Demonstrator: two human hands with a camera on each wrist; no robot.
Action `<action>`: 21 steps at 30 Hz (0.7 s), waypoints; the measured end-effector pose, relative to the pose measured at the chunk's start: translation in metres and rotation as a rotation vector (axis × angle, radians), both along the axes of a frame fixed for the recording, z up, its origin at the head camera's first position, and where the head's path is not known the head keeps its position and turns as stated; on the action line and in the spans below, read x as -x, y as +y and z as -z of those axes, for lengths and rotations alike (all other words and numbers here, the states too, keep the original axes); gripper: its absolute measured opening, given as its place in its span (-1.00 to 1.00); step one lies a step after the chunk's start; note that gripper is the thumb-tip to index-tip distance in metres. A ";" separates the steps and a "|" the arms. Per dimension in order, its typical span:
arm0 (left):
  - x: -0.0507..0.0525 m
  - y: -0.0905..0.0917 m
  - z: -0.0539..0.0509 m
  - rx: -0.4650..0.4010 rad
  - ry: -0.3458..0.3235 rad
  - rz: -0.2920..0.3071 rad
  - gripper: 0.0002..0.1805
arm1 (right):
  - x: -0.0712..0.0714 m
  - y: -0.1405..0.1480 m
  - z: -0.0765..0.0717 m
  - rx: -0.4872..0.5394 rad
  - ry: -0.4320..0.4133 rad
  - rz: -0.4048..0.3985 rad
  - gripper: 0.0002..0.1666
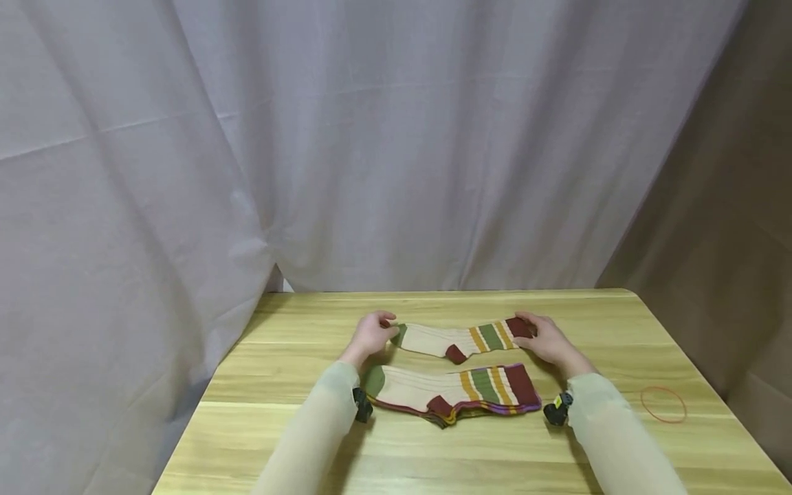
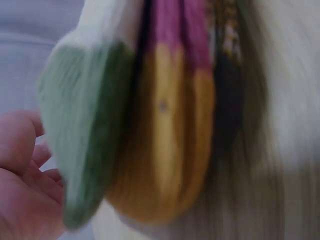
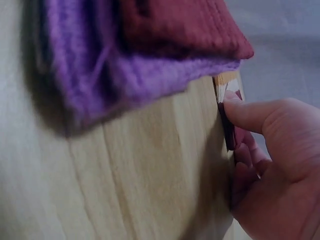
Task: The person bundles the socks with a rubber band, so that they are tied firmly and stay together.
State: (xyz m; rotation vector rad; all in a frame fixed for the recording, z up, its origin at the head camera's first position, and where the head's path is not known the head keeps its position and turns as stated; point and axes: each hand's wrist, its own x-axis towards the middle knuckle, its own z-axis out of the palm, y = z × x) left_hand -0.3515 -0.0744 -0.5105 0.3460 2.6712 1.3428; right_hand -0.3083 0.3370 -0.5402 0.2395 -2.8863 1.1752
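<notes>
A cream sock (image 1: 427, 340) with a green toe, maroon heel and striped maroon cuff stretches between both hands, beyond a stack of socks. My left hand (image 1: 372, 335) pinches its toe end; in the left wrist view the stack hides that grip. At the other end my right hand (image 1: 551, 340) pinches the maroon cuff, thumb on top in the right wrist view. Whether this sock touches the table cannot be told. Nearer me lies the sock stack (image 1: 414, 387), a similar cream sock uppermost, with mustard toes (image 2: 160, 150) and purple cuffs (image 3: 150, 80) beneath.
A thin red loop (image 1: 663, 404), like a rubber band, lies to the right on the wood-grain table (image 1: 470, 460). Grey curtains (image 1: 396, 172) hang behind the table and along its left. A darker drape (image 1: 730, 275) stands at the right side.
</notes>
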 end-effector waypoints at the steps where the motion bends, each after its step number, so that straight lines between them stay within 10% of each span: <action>1: 0.001 0.001 0.001 -0.003 0.003 -0.010 -0.59 | 0.000 0.000 0.000 0.005 -0.004 0.005 -0.21; 21: -0.002 0.010 0.022 0.041 0.015 -0.094 -0.60 | -0.002 -0.006 0.000 0.086 -0.160 0.047 -0.04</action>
